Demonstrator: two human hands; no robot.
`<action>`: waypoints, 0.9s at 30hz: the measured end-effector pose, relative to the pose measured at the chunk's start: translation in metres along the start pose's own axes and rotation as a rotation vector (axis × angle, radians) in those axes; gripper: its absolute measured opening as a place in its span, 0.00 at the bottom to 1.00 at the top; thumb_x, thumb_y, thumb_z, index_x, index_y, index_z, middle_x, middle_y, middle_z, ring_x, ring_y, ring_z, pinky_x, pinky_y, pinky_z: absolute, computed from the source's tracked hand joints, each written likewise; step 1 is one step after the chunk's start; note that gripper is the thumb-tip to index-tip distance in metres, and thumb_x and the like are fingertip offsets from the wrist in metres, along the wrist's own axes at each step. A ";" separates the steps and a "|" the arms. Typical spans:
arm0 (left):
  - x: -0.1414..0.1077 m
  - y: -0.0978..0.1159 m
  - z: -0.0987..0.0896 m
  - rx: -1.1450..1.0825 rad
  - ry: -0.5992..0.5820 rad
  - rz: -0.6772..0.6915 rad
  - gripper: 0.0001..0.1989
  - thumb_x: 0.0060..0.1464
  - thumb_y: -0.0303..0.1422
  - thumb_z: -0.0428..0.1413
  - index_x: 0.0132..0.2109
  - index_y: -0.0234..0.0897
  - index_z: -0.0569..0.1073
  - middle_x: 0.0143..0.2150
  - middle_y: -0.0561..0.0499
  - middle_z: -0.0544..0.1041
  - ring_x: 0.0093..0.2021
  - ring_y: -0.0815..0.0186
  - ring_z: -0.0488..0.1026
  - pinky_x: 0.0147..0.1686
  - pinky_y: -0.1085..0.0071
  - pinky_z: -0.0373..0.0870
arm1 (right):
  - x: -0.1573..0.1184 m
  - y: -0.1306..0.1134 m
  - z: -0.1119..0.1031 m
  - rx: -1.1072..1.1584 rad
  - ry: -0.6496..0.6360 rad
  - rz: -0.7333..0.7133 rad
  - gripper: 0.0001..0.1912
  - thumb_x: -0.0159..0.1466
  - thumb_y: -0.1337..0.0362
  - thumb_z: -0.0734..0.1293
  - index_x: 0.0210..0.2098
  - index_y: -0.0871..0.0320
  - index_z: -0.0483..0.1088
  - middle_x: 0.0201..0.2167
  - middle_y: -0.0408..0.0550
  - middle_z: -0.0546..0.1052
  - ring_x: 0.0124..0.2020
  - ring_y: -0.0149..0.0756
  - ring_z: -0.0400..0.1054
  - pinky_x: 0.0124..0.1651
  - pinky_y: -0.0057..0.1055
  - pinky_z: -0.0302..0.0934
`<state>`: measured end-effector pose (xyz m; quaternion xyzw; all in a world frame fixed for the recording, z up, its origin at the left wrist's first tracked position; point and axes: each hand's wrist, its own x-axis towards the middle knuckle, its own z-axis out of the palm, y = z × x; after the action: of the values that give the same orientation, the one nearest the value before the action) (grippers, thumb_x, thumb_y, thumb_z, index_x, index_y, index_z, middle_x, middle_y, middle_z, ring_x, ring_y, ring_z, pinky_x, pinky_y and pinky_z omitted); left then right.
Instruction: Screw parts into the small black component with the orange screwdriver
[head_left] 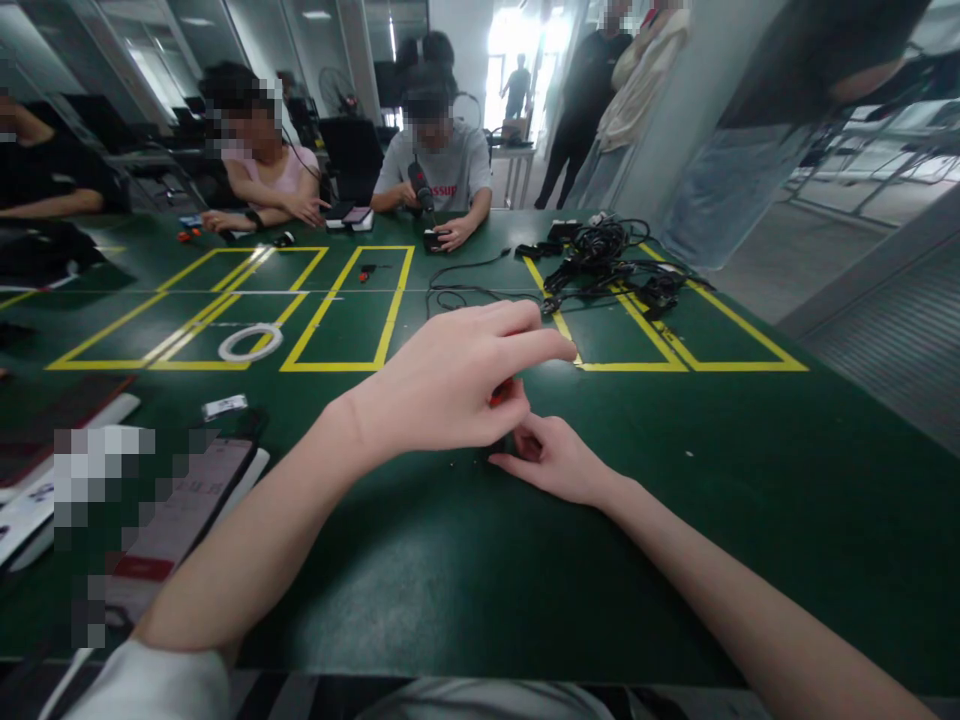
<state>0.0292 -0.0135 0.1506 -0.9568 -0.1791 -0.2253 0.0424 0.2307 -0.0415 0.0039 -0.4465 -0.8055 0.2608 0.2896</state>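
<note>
My left hand [457,375] reaches across the middle of the green table [600,600], its back toward me and its fingers bent. Its thumb and curled fingers close around something small at the fingertips of my right hand [562,460]. Between the two hands a bit of a small orange-red and black thing [497,398] shows; most of it is hidden behind my left hand, so its kind cannot be made out. My right hand comes in from the lower right, with its fingers curled in against that thing and its thumb below.
A tangle of black cables [607,255] lies at the back right. White tape roll [250,343] and phones [180,510] are on the left. Yellow tape outlines [334,367] mark the table. Across it, a person [442,165] holds a power drill [421,188]; others sit and stand nearby.
</note>
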 end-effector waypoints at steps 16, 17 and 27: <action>0.001 0.000 0.001 0.000 -0.019 -0.020 0.21 0.59 0.26 0.51 0.58 0.38 0.73 0.49 0.45 0.77 0.44 0.62 0.76 0.41 0.70 0.71 | -0.001 0.000 0.000 -0.023 0.002 0.004 0.10 0.65 0.58 0.70 0.40 0.55 0.68 0.19 0.34 0.66 0.19 0.30 0.60 0.27 0.28 0.50; 0.002 0.001 0.001 -0.003 -0.021 -0.023 0.22 0.59 0.25 0.50 0.59 0.38 0.73 0.48 0.45 0.77 0.44 0.62 0.76 0.41 0.70 0.72 | -0.001 -0.001 0.000 -0.017 -0.002 0.007 0.10 0.65 0.58 0.70 0.40 0.55 0.68 0.19 0.34 0.66 0.19 0.30 0.60 0.27 0.28 0.51; 0.001 0.001 -0.001 -0.048 -0.042 -0.046 0.25 0.58 0.23 0.50 0.62 0.40 0.70 0.53 0.45 0.76 0.45 0.64 0.76 0.41 0.72 0.73 | -0.001 -0.003 -0.001 0.001 -0.009 0.013 0.09 0.65 0.59 0.70 0.39 0.55 0.67 0.19 0.34 0.66 0.18 0.30 0.60 0.27 0.28 0.51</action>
<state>0.0297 -0.0146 0.1518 -0.9577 -0.1963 -0.2102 0.0103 0.2299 -0.0440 0.0066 -0.4505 -0.8037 0.2649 0.2845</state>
